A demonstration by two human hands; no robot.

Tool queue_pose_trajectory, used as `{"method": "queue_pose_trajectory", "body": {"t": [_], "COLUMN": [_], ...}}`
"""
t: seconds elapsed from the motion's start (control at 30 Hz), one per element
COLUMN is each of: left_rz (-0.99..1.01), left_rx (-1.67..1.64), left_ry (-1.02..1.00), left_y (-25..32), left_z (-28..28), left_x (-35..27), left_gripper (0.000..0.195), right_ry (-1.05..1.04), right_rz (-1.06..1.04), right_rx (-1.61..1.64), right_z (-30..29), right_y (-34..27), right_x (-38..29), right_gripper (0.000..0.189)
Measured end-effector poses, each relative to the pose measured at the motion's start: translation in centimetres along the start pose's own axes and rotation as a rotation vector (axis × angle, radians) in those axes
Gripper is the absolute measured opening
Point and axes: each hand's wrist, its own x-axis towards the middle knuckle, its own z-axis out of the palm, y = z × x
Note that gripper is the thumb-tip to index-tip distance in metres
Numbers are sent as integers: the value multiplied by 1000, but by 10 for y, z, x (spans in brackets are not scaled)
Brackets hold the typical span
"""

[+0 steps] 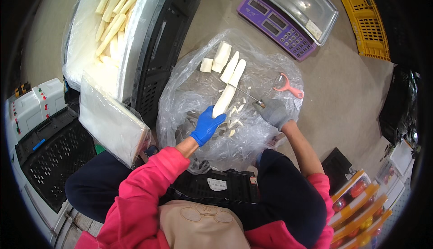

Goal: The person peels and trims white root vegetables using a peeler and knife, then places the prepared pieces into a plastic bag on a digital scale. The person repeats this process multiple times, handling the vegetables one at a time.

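My left hand (207,124), in a blue glove, grips the near end of a long peeled white root (226,97). In a grey glove, my right hand (275,113) holds a knife (248,95) by its handle, the thin blade lying across the middle of the root. Just beyond are more peeled pieces: a slim one (230,68), a thick one (222,57) and a short stub (206,65). Under them spreads a clear plastic sheet (184,95), with small trimmings (235,122) scattered near my left hand. A pink peeler (288,86) rests to the right.
At the upper left, a plastic-lined box (127,69) holds many peeled roots (113,29) beside a black crate (162,42). A purple scale (270,22) with a metal pan (301,3) stands ahead. A yellow crate (367,22) is far right; a wrapped white pack (110,120) leans at left.
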Motion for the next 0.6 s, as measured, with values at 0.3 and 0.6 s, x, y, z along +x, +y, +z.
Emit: {"method": "queue_pose_trajectory", "body": {"t": [0.3, 0.6], "left_rz": [-168, 80], "left_rx": [-165, 94], "left_ry": [-85, -57], "left_y": [2, 2], "left_z": [-7, -12], "left_x": [-3, -10], "left_gripper": [45, 43], "right_ry": [-52, -92], "right_rz": [65, 36], "right_rx": [11, 195], "right_z": [0, 4], "right_y": [-6, 8], "right_x": [4, 1], "right_gripper": [46, 53]}}
